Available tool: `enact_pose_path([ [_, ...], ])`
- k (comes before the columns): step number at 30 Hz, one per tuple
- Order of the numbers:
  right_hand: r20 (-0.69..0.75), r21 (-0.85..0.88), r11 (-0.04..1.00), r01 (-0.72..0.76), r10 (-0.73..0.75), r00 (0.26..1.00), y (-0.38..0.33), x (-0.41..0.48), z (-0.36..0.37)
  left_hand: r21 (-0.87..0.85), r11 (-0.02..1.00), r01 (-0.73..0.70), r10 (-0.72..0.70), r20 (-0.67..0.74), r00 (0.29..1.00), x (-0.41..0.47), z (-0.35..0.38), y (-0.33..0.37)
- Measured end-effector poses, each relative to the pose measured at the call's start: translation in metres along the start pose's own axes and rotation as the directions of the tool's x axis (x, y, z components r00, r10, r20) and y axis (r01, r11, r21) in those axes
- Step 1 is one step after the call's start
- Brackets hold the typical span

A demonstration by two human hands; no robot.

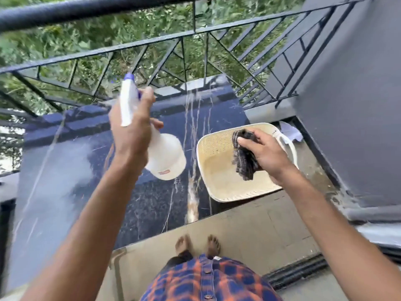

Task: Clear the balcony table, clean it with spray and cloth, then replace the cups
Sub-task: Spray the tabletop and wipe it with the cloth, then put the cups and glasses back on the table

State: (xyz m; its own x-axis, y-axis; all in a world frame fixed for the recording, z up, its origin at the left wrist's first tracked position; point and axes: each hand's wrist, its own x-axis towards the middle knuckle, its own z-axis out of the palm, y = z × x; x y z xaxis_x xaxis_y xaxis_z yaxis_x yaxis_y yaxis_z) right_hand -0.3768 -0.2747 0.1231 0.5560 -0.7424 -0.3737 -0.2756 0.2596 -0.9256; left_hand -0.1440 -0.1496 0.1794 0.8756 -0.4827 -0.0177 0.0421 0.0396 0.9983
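Note:
My left hand [132,127] grips a white spray bottle [165,157] with a purple nozzle, held tilted above the dark marble balcony table [91,181]. My right hand [263,155] holds a dark grey cloth [244,161], bunched and hanging over a cream perforated basket [219,181]. The basket sits past the table's right edge, on the floor or just above it. A pale wet patch or glare lies on the table's left part. No cups are in view.
A black metal railing [152,46] runs along the far side, with green foliage beyond. A grey wall [347,94] rises at the right. A white rag [290,131] lies on the floor by the wall. My bare feet stand on the tiled floor [249,224] in front of the table.

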Motion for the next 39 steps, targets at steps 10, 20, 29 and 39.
enact_pose_path([
  [10,-0.021,-0.926,0.378,0.003,-0.059,0.998,0.082,0.072,-0.054,0.31,0.924,-0.225,0.133,0.29,0.948,-0.063,0.12,-0.092],
  [20,-0.025,-0.957,0.282,-0.072,0.169,0.985,0.116,0.087,-0.058,0.523,0.829,-0.199,-0.073,0.453,0.889,-0.094,0.119,-0.191],
  [29,-0.025,-0.949,0.313,-0.035,0.036,0.999,0.106,0.073,-0.063,0.569,0.806,-0.164,-0.169,0.487,0.857,-0.104,0.101,-0.176],
  [39,-0.147,-0.762,0.645,0.051,-0.249,0.957,0.021,0.064,-0.04,0.419,0.862,-0.286,-0.037,0.613,0.789,-0.069,0.053,-0.09],
])
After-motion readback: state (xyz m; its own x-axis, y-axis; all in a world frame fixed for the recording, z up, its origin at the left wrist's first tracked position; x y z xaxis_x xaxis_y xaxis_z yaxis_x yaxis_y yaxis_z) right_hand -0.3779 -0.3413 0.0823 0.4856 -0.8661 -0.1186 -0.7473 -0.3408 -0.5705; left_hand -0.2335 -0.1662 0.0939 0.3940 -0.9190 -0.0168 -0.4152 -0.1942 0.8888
